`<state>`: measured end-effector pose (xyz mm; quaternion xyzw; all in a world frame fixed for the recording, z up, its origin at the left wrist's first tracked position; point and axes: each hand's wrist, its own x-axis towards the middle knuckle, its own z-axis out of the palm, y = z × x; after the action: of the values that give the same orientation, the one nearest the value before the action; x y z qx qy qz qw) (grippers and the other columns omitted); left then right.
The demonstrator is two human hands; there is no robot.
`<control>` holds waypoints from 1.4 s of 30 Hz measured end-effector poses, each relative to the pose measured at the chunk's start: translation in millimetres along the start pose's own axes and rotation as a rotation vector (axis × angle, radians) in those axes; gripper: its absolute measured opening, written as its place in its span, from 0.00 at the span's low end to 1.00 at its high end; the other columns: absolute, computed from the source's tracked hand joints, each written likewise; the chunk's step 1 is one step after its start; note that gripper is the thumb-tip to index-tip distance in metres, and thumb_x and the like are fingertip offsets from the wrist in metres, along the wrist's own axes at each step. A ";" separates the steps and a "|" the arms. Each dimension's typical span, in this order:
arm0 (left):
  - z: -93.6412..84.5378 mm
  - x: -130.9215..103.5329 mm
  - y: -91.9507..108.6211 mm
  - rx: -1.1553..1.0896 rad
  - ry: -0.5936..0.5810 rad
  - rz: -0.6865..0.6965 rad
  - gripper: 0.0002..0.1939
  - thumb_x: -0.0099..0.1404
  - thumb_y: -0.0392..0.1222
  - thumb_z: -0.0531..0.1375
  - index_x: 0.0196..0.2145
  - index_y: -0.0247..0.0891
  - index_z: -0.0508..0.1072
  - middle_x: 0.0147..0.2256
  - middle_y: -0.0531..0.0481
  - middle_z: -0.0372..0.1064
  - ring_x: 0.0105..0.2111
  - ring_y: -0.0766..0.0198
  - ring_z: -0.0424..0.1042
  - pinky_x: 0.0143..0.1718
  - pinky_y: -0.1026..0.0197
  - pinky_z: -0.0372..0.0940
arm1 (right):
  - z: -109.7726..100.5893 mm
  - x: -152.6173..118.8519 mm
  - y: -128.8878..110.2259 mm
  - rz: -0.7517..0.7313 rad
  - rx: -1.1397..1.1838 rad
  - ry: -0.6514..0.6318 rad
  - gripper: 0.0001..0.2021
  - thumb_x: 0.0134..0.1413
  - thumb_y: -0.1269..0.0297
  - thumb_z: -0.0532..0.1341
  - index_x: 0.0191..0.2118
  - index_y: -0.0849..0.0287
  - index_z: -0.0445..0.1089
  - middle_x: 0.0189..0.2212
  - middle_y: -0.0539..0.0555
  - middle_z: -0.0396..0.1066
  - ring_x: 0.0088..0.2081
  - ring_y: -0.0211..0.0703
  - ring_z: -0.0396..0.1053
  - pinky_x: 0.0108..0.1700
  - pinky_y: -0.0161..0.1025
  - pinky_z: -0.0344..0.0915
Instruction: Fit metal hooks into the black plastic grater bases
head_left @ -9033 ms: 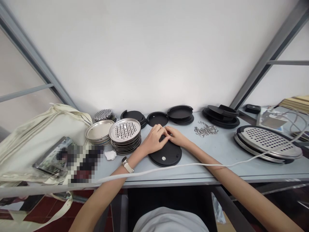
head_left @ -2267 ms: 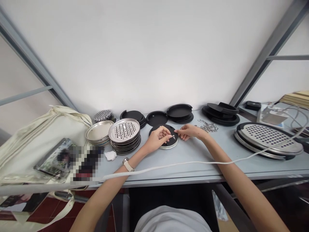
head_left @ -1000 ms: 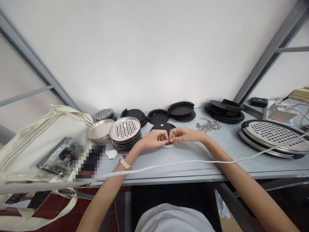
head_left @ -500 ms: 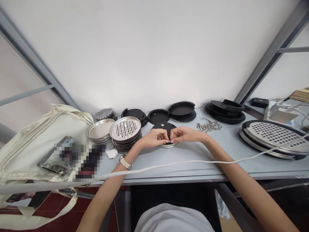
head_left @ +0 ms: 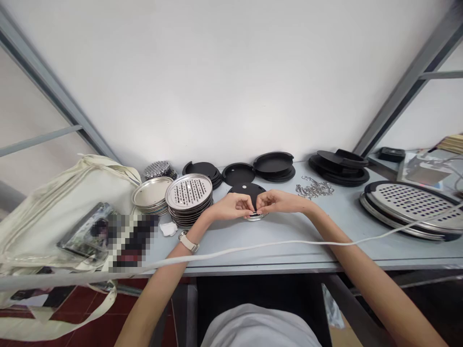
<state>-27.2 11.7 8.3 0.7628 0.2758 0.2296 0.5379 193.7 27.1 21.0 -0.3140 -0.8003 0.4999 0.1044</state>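
A black round piece (head_left: 247, 189) with a silvery rim at its near edge lies on the grey table in front of me. Over its near part my left hand (head_left: 237, 206) and my right hand (head_left: 272, 201) meet, thumbs and forefingers pinched together. Between the fingertips is a small metal piece (head_left: 255, 213), too small to make out well; both hands seem to grip it. Beyond the hands lie black round lids (head_left: 238, 174). A pile of small metal clips (head_left: 314, 188) rests to the right.
Stacked grater discs (head_left: 188, 192) and plain metal discs (head_left: 152, 193) stand left. Larger perforated discs (head_left: 415, 205) lie right. A white cable (head_left: 275, 245) crosses in front of both forearms. A cream bag (head_left: 72, 202) sits at far left, and black lids (head_left: 338, 168) lie back right.
Both hands stay pinched over the black piece, with only a slight shift of the fingers. The view has moved very slightly.
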 end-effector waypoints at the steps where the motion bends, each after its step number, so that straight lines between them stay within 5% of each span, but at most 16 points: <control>1: -0.4 -0.1 -0.4 -0.002 -0.004 -0.002 0.15 0.56 0.46 0.63 0.34 0.30 0.69 0.31 0.45 0.70 0.29 0.67 0.70 0.35 0.59 0.66 | -0.2 0.1 0.5 -0.002 -0.004 -0.002 0.18 0.46 0.49 0.61 0.32 0.61 0.68 0.28 0.50 0.69 0.31 0.37 0.64 0.34 0.34 0.60; 12: -4.8 -0.2 4.2 0.152 -0.017 0.004 0.14 0.56 0.46 0.63 0.35 0.32 0.71 0.33 0.45 0.72 0.33 0.66 0.70 0.35 0.64 0.64 | -1.4 -0.6 1.0 -0.022 -0.031 -0.007 0.16 0.47 0.51 0.61 0.33 0.60 0.68 0.29 0.51 0.69 0.31 0.37 0.65 0.33 0.34 0.59; 42: -9.1 3.8 -4.2 0.050 -0.018 0.038 0.15 0.55 0.45 0.64 0.37 0.30 0.72 0.34 0.43 0.72 0.34 0.65 0.71 0.36 0.63 0.64 | 0.1 0.4 0.9 -0.007 0.099 -0.018 0.15 0.46 0.52 0.61 0.30 0.61 0.65 0.27 0.49 0.66 0.31 0.36 0.63 0.35 0.35 0.60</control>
<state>-31.0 21.7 7.3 0.7831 0.2620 0.2262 0.5166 193.7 27.5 20.0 -0.3014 -0.7765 0.5413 0.1145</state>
